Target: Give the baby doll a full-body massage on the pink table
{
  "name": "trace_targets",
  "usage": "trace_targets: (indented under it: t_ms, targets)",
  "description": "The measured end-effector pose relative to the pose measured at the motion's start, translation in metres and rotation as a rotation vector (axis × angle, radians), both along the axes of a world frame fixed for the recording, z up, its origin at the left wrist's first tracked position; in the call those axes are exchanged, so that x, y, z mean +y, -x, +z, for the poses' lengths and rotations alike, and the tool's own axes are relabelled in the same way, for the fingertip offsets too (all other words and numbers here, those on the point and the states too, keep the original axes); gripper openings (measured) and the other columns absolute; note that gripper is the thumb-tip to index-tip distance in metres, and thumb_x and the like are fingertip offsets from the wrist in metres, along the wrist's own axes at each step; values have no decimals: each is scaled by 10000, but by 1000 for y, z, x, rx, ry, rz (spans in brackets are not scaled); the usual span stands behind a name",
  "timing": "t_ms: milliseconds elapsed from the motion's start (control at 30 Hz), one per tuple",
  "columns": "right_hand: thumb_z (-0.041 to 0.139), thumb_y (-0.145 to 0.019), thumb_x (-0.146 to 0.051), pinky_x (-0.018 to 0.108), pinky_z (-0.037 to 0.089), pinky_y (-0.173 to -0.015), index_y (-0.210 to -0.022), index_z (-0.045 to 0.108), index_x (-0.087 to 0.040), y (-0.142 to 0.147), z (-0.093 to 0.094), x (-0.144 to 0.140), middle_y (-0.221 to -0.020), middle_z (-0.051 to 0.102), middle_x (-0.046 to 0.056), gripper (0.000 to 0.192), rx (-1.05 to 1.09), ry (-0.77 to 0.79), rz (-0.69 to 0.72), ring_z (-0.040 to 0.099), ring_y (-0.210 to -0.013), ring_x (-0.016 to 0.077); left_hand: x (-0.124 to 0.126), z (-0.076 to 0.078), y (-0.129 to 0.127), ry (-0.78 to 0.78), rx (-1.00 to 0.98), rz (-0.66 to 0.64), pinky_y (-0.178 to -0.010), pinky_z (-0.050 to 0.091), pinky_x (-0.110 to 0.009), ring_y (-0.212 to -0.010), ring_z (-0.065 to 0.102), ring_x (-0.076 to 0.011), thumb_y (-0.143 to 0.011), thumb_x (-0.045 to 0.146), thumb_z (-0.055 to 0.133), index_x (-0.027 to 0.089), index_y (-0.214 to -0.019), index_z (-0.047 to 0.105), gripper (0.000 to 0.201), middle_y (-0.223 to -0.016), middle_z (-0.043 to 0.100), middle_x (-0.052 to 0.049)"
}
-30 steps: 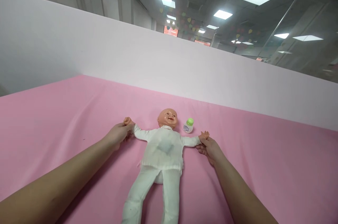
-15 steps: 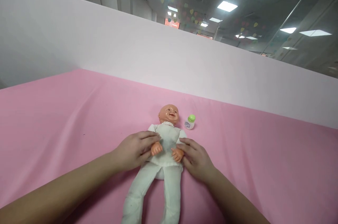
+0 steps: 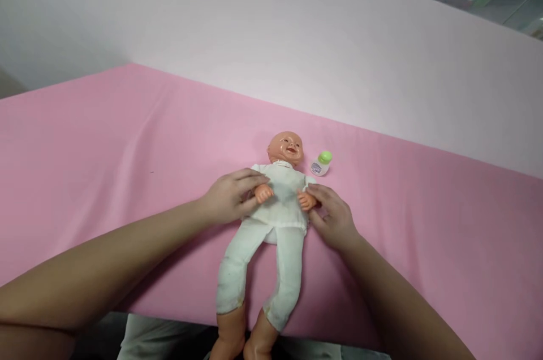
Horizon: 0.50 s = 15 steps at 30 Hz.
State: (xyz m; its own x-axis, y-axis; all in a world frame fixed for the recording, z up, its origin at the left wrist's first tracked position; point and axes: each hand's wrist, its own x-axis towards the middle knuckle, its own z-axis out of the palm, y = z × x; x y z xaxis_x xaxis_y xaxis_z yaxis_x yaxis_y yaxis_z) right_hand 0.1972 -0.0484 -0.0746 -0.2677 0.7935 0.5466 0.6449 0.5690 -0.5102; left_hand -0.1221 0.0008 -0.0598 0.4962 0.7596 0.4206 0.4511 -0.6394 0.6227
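A baby doll [image 3: 278, 207] in white clothes lies on its back on the pink sheet [image 3: 127, 139], head away from me, bare feet hanging over the near edge. My left hand [image 3: 231, 196] grips the doll's arm on the left and holds its small hand over the chest. My right hand [image 3: 333, 218] grips the other arm near the wrist, at the doll's side. A small white bottle with a green cap [image 3: 321, 163] lies just right of the doll's head, apart from both hands.
A white partition wall [image 3: 297, 38] runs along the far side of the pink surface. The sheet's near edge [image 3: 169, 315] is at the bottom, with light trousers and floor below. Glass and ceiling lights show at the top right.
The doll's arms, spread wide a second ago, have been folded in over its chest by both hands. The camera has tilted down, so the doll's feet and the near edge now show.
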Motion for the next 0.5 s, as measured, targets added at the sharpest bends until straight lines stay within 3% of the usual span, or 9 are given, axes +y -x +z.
trace_targets:
  t_ms: [100,200,300,400,500]
  targets:
    - [728,-977,-336,464,604,-1100,-1354,688,-254,-12,-1,6,-1399,725,118,388,293,125,-129,717,-1263,275,11,-2,7,87,-99,225,-922,568,-379,-1007,726,-281,-926,413,701,199,-1218,771,369,-1149,783,-102]
    - [776,-952,-502,429,627,-1042,-1432,623,-233,-31,-2,19,-1394,718,134,571,562,241,-268,709,-1256,276,31,-5,19,272,-267,451,-775,538,-333,-825,693,-236,-911,440,716,189,-1088,721,307,-924,756,-62]
    - [779,-930,-586,289,637,-654,-1419,648,-210,-52,-6,37,-969,770,70,630,677,473,-403,737,-800,199,55,-10,30,485,-363,598,-659,483,-318,-657,633,-207,-912,459,724,181,-885,671,284,-719,687,-52]
    - [829,-883,-539,206,543,-481,-1415,654,-180,-66,-11,51,-796,712,19,665,806,674,-410,676,-618,142,72,-17,37,595,-437,619,-594,454,-323,-565,575,-190,-927,436,699,174,-818,650,288,-641,631,-55]
    - [822,-882,-550,192,532,-458,-1462,605,-190,-68,-13,53,-802,706,8,717,801,663,-360,688,-615,141,77,-23,39,518,-402,555,-603,480,-311,-595,590,-183,-942,447,667,183,-884,644,271,-684,641,-41]
